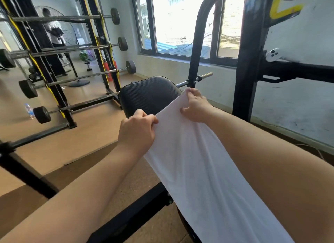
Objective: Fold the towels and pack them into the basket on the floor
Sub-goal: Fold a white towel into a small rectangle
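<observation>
A long white towel [195, 170] stretches from the bottom right up to the middle of the view, lying along a black padded weight bench [148, 94]. My left hand [137, 132] pinches the towel's far left corner. My right hand [196, 105] grips the far right corner, a little farther out over the bench pad. Both arms are stretched forward and the far edge is pulled taut between the hands. No basket is in view.
A black and yellow barbell rack [59, 76] stands at the left on the wood floor, with a water bottle [29, 110] beside it. The bench's black uprights [245, 65] rise at the right, a barbell end [204, 76] behind. Windows sit ahead; a person stands far left.
</observation>
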The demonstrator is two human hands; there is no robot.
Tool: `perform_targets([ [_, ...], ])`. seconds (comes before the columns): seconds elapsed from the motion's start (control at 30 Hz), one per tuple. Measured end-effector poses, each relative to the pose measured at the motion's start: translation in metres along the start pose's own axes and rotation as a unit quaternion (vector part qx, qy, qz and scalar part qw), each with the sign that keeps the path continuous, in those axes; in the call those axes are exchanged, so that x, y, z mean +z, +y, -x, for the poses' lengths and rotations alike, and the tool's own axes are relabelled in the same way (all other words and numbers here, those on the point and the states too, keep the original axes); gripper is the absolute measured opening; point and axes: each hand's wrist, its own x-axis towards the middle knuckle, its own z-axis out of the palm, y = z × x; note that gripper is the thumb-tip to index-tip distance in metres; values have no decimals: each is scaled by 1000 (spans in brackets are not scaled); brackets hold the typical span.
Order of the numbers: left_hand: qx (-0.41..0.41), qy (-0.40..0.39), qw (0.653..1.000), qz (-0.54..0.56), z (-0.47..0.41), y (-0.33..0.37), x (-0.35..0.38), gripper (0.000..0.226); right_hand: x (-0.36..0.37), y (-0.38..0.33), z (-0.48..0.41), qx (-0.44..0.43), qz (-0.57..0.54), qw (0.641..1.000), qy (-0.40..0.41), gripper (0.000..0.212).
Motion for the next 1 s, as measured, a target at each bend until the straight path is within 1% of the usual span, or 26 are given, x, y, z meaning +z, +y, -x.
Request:
perform_targets([
  [0.07,-4,4,1000,11,-13,-4,-1,31,-3,1,-5,17,0,1000,9,91],
  [0.17,-15,5,999,-30,-35,-11,3,35,-3,1,-9,49,-8,999,-5,93],
  [0.23,-15,4,996,-83,-43,-14,6,34,4,0,-8,68,-16,997,-14,89],
  [0.3,-11,28,989,-148,-45,-15,9,29,13,1,0,83,-23,996,2,84],
  [0.37,15,61,985,-162,-35,-7,9,27,21,2,17,78,-26,996,38,79],
  [0.43,76,77,985,-136,-18,14,8,27,32,2,42,54,-41,995,72,75],
  [0.47,104,55,986,-118,-8,28,9,31,39,4,57,42,-46,995,83,74],
  [0.5,118,3,988,-98,3,44,9,37,48,5,73,33,-46,995,87,72],
  [0.57,93,-130,984,-77,21,63,14,55,65,14,106,29,-33,996,75,69],
  [0.6,76,-179,977,-86,27,65,18,64,73,21,122,35,-23,997,64,68],
  [0.63,68,-210,970,-102,32,64,21,73,78,30,138,46,-12,997,56,67],
  [0.7,54,-231,963,-124,35,53,23,80,85,47,167,70,7,996,47,70],
  [0.8,6,-234,964,-126,35,46,19,77,89,72,205,95,29,995,21,73],
  [0.83,6,-224,965,-134,37,49,17,75,91,79,217,104,33,994,12,73],
  [0.93,66,-178,969,-155,57,66,13,61,93,99,252,136,26,990,-14,73],
  [1.0,97,-178,971,-130,76,81,14,55,92,113,273,159,14,987,-25,74],
])
